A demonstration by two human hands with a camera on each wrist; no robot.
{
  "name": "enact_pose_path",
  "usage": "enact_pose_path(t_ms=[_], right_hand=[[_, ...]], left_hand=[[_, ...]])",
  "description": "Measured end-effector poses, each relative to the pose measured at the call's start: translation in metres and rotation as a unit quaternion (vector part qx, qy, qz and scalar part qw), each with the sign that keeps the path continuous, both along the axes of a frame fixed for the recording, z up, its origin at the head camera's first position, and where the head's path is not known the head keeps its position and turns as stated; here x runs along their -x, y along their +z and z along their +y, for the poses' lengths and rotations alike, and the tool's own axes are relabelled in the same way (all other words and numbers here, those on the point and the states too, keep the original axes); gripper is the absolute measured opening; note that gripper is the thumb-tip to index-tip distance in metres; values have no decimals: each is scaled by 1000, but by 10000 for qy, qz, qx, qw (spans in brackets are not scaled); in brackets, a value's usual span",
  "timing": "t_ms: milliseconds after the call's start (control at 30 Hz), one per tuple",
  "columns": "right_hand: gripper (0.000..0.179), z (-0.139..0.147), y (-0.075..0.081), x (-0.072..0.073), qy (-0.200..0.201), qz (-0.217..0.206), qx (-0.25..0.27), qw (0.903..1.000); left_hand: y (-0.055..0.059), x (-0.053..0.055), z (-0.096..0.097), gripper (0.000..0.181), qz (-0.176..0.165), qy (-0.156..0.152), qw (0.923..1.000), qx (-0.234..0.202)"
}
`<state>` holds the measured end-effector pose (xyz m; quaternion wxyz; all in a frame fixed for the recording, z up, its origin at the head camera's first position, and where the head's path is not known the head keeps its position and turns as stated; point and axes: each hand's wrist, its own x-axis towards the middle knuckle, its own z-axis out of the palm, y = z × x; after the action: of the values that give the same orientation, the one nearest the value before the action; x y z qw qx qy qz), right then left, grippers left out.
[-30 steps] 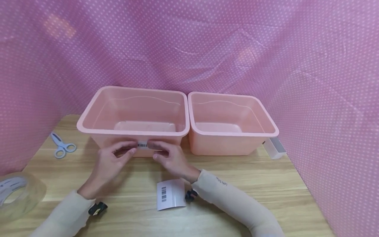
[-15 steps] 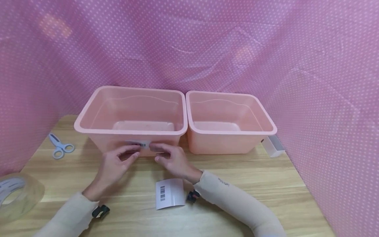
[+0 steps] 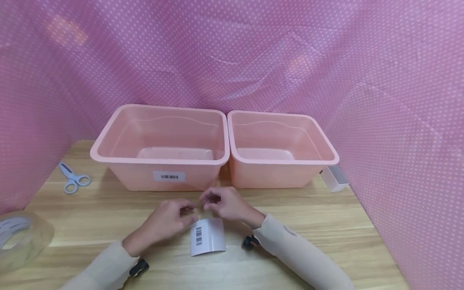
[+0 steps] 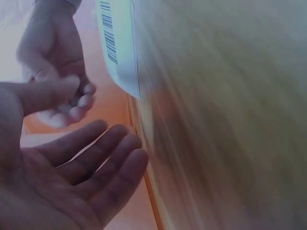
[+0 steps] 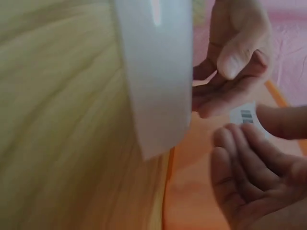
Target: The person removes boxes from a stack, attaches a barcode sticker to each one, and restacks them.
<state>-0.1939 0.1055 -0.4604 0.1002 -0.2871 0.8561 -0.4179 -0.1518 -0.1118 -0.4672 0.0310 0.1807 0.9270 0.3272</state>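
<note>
On the front wall of the left pink bin a white barcode label lies flat. Both hands are off it, nearer to me over the wooden table. My left hand hovers at the upper left edge of a curved white barcode sheet; its fingers are loosely bent with nothing between them in the left wrist view. Just above the sheet is my right hand, fingers relaxed, thumb apart from them, holding nothing in the right wrist view. Whether the left fingertips touch the sheet, I cannot tell.
A second pink bin stands against the first on its right. Light blue scissors lie at the left, and a wide roll of clear tape is at the near left. A small white box sits behind the right bin's corner.
Both hands have come away from the left bin's label, moving down and right toward the sheet. The label, partly covered by fingers before, now shows whole on the bin.
</note>
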Motion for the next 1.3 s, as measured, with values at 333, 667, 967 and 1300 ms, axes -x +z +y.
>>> enact_pose_path(t_ms=[333,667,967,1300], right_hand=[[18,18,-8,-6,896,-9,-1570,9835],[17,23,-9,-8,849,-300,-1603,9830],[16,31,0,-6,731,-337,-1037,9913],[16,40,13,-4,194,833,-349,9957]], left_hand=[[-2,0,17,33,-370,-370,9984,203],[-2,-1,21,19,-736,-630,9950,-248],[0,0,23,3,-1178,-636,9871,-879],[11,4,32,5,-1234,-251,9805,-1507]])
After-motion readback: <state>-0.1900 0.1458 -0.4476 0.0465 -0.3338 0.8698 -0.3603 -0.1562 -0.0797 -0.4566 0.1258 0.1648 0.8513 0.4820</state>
